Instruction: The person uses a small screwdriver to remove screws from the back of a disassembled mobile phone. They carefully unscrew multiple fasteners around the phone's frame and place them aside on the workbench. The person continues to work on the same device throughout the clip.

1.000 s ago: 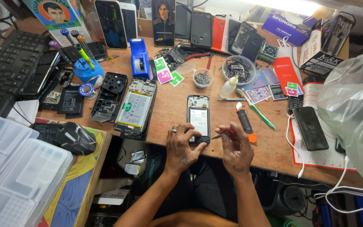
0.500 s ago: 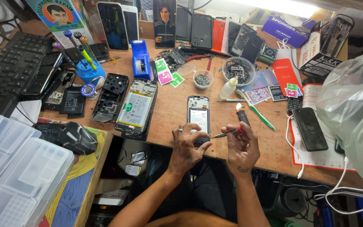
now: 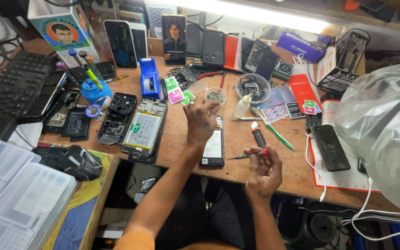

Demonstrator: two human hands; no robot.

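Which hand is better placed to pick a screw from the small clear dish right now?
Left. The left hand is stretched out just below the small clear dish, fingers free; the right hand sits back near the table edge, holding the screwdriver.

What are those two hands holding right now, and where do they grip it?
The right hand holds a small screwdriver by its red-tipped handle end. The left hand reaches above the opened phone toward a small clear cup; whether it holds anything cannot be told.
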